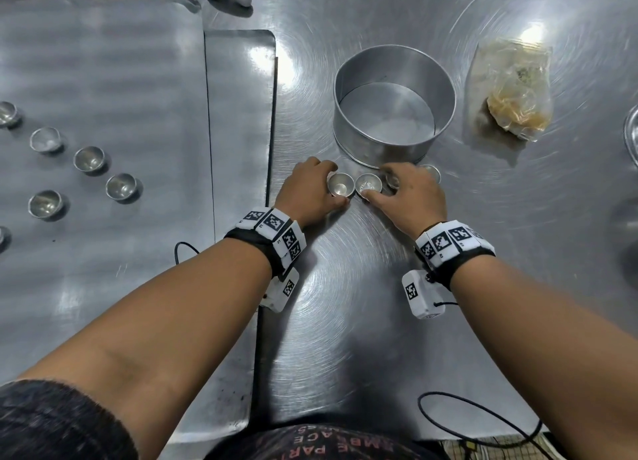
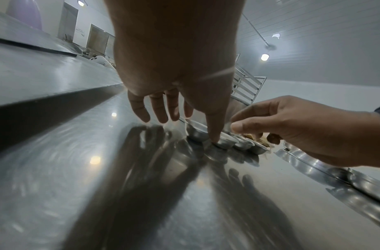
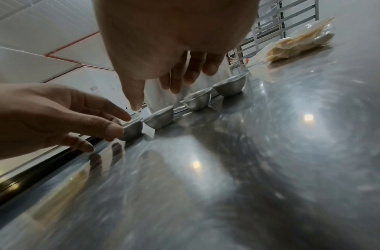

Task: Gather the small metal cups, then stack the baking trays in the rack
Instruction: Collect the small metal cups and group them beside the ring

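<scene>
four small metal cups stand in a row on the steel table (image 1: 345, 304), just in front of a round cake tin (image 1: 393, 104). they are shallow, round-bottomed and dull silver, mouths up. the leftmost cup (image 1: 340, 185) sits between the thumb and fingers of the left hand (image 1: 309, 192), which curl round its rim and pinch it. the second cup (image 1: 368, 184) has a pale smear inside, and the thumb of the right hand (image 1: 411, 197) rests at its near edge. the third cup (image 1: 393, 181) is mostly hidden under the right fingers; whether they grip it cannot be told from above. the fourth cup (image 1: 431, 173) peeks out beyond the right hand.

the right wrist view shows the row side on: the left thumb and forefinger clamped on the first cup's rim (image 3: 131, 126), and the right fingers (image 3: 176, 81) hanging loosely above the cups, holding nothing. the left wrist view shows the metal rack (image 2: 246, 88) behind the table.

only the head view shows more cups, such as one (image 1: 121, 186) on the large baking tray (image 1: 103, 287) at the left, which lies over a second tray (image 1: 241, 114). a plastic bag (image 1: 514, 93) lies to the right of the tin.
</scene>
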A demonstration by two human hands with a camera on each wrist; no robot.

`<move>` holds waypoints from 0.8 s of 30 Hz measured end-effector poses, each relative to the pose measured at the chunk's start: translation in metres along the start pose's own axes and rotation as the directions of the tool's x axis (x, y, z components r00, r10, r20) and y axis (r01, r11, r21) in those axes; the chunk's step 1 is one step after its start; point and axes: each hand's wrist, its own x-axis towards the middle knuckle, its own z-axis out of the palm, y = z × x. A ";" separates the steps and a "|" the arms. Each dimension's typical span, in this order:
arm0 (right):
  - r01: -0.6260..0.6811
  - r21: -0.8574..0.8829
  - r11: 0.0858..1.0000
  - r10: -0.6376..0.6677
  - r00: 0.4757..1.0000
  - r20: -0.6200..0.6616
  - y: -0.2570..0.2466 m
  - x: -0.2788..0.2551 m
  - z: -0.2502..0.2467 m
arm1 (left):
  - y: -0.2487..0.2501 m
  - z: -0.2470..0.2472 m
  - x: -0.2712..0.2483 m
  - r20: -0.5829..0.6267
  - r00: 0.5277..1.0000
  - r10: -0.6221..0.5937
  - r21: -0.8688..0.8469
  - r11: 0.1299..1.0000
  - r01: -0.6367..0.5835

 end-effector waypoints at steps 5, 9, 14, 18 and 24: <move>0.044 -0.142 0.989 -0.051 0.998 -0.041 0.009 -0.001 0.004 | -0.001 0.000 0.000 0.002 1.000 0.003 0.046 0.999 -0.003; 0.094 -0.230 0.969 -0.096 0.995 0.002 0.006 0.001 0.009 | 0.002 0.001 0.001 0.007 1.000 0.007 0.066 0.998 -0.007; 0.096 -0.288 0.953 -0.090 0.995 0.033 0.005 0.004 0.015 | 0.002 0.003 0.004 0.004 1.000 0.008 0.065 0.998 -0.008; 0.089 -0.267 0.960 -0.084 0.996 0.030 0.008 0.007 0.016 | 0.002 0.004 0.007 -0.003 1.000 0.013 0.074 0.997 -0.012; 0.107 -0.253 0.962 -0.108 0.994 0.009 0.009 0.008 0.018 | 0.003 0.005 0.011 -0.004 1.000 0.016 0.079 0.997 -0.015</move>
